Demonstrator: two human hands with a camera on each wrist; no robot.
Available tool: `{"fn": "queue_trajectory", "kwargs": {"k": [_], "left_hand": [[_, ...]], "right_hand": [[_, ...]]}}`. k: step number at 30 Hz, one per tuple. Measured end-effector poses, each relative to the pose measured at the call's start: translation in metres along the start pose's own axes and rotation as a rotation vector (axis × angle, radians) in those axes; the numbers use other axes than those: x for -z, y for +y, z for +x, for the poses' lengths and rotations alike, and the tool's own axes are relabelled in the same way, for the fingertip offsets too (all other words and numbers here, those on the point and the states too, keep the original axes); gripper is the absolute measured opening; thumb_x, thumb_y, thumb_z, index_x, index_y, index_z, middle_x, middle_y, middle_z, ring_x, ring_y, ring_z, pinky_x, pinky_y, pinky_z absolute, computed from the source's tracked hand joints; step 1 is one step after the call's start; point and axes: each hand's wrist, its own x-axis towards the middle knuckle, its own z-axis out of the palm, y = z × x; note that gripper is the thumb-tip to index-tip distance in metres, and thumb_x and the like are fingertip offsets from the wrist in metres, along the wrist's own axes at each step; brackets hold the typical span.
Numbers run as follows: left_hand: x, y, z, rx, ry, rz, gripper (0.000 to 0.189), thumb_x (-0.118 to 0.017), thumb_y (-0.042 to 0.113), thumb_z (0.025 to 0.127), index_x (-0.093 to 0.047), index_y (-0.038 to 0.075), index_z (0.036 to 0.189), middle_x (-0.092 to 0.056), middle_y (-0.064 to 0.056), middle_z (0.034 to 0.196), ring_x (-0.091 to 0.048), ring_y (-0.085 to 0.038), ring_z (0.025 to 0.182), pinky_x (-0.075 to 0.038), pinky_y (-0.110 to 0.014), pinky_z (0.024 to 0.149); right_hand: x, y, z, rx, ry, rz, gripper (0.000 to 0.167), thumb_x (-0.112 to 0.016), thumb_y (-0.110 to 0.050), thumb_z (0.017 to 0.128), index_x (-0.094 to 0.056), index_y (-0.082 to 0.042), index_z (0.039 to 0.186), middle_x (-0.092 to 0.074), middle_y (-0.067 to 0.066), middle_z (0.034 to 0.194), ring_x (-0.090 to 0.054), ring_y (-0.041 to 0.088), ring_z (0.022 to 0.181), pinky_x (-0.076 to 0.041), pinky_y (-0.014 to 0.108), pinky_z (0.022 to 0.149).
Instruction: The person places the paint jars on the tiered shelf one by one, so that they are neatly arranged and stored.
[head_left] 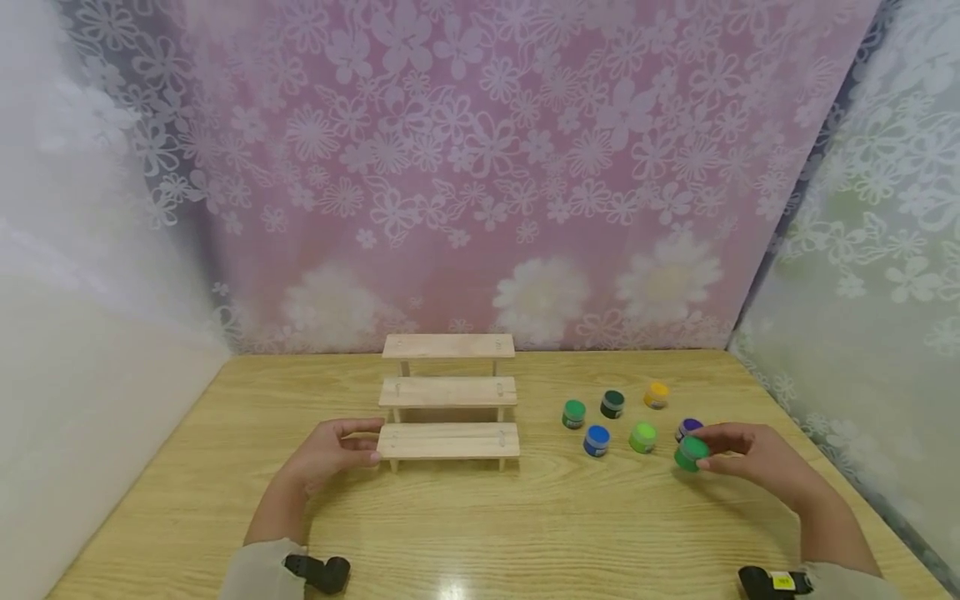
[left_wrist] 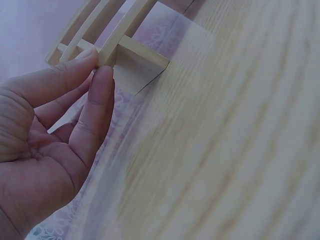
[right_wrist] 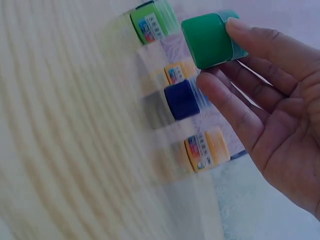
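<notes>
A three-step wooden display rack stands left of the middle of the table. At its lowest plank's left end is my left hand; the left wrist view shows thumb and fingertips pinching the plank's corner. My right hand grips a small green paint jar between thumb and fingers. In the right wrist view that green jar is held above the other jars. Just behind it, a purple-lidded jar is partly covered by the hand.
Left of my right hand stand a light green jar, a blue jar, a green jar and a dark green jar. An orange jar is farther back. A floral curtain closes off the table's back edge.
</notes>
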Motion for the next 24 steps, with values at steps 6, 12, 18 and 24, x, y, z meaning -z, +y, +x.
{"fn": "queue_trajectory", "kwargs": {"k": [6,12,18,24], "left_hand": [[0.001,0.0,0.001,-0.013,-0.022,-0.03,0.065,-0.078,0.006,0.083,-0.048,-0.008,0.139,-0.05,-0.025,0.135,-0.06,-0.023,0.106,-0.056,-0.037,0.083],[0.002,0.0,0.0,-0.006,-0.019,-0.032,0.065,-0.078,0.005,0.082,-0.049,-0.008,0.139,-0.053,-0.024,0.132,-0.061,-0.022,0.105,-0.056,-0.036,0.083],[0.002,0.0,0.0,-0.013,-0.013,-0.016,0.064,-0.078,0.005,0.083,-0.049,-0.008,0.138,-0.054,-0.024,0.132,-0.061,-0.022,0.104,-0.056,-0.035,0.083],[0.001,-0.001,0.0,-0.018,-0.015,-0.025,0.064,-0.078,0.004,0.082,-0.049,-0.009,0.138,-0.053,-0.025,0.133,-0.062,-0.022,0.104,-0.056,-0.035,0.083]], "right_hand": [[-0.006,-0.013,0.007,0.053,0.004,0.045,0.049,-0.072,-0.02,0.091,-0.058,0.004,0.131,-0.065,0.014,0.118,-0.063,0.005,0.1,-0.056,0.031,0.078],[-0.015,-0.025,0.014,0.137,-0.002,0.097,0.043,-0.071,-0.012,0.091,-0.059,0.005,0.128,-0.067,0.004,0.112,-0.065,0.013,0.099,-0.057,0.031,0.076],[-0.021,-0.037,0.023,0.207,0.004,0.123,0.038,-0.069,-0.008,0.092,-0.06,0.004,0.127,-0.067,-0.001,0.112,-0.066,0.015,0.097,-0.058,0.031,0.075],[-0.029,-0.048,0.03,0.271,0.007,0.187,0.034,-0.068,-0.003,0.091,-0.061,0.007,0.123,-0.067,0.001,0.109,-0.066,0.018,0.092,-0.058,0.035,0.074]]}}
